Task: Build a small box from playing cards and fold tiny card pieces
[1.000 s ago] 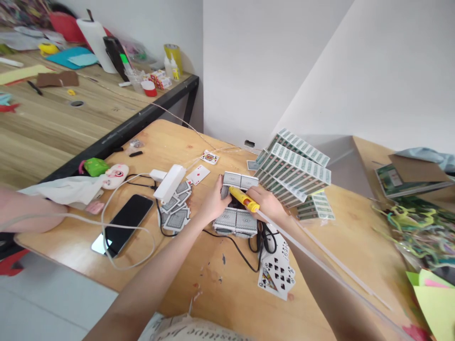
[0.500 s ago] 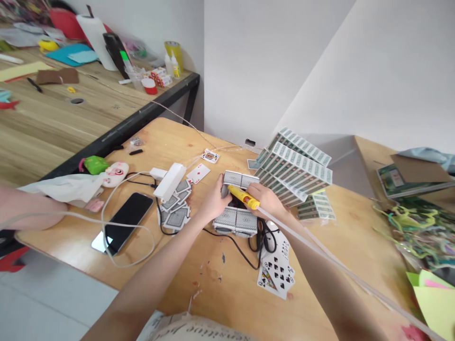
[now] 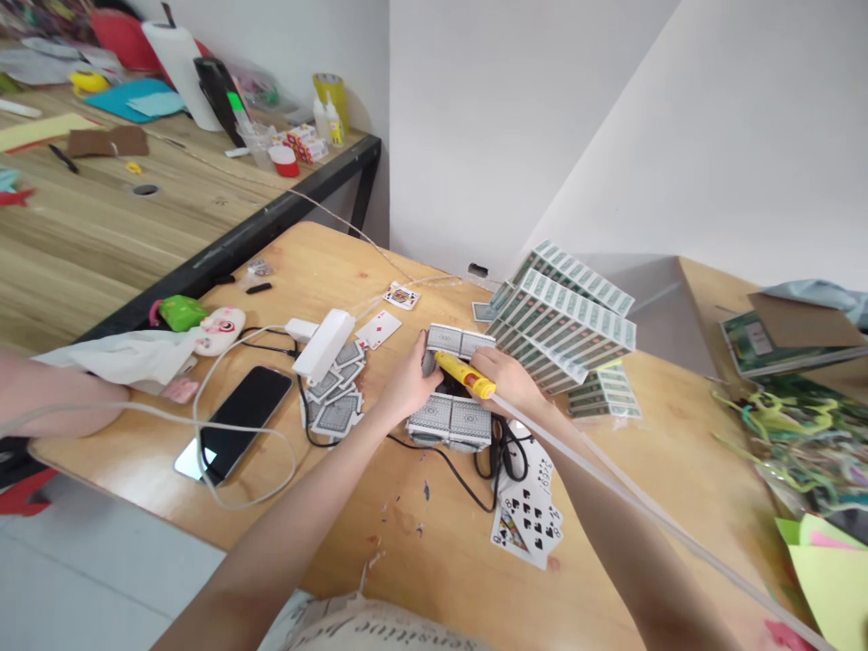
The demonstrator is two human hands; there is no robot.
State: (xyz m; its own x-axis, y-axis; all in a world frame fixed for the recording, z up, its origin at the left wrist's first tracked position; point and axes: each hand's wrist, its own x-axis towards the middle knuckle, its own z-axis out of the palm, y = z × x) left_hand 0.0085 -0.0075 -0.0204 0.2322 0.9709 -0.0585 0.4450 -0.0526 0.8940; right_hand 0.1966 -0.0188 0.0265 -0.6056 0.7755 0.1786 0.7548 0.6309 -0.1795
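A small structure of grey-backed playing cards [image 3: 449, 425] rests on the wooden table in front of me. My left hand [image 3: 409, 387] is closed on its left side, thumb pointing inward. In my right hand [image 3: 507, 372] is a yellow hot glue gun [image 3: 467, 374], its nozzle pointing left over the dark gap in the cards. A long translucent glue stick [image 3: 576, 461] runs from its rear end toward the lower right. Most of the right fingers are hidden behind the gun. Face-up cards [image 3: 533, 520] lie fanned near my right forearm, beside a looped black cable [image 3: 505, 457].
Behind my right hand stands a larger folded-card structure [image 3: 562, 312]. To the left are loose cards [image 3: 339, 402], a white power strip [image 3: 325, 346], a phone [image 3: 237, 420] and a white cable [image 3: 291, 461]. Another person's arm [image 3: 61, 389] reaches in at the left edge.
Almost nothing differs. Both hands, the glue gun and the card structure keep their places; the view has shifted very slightly.
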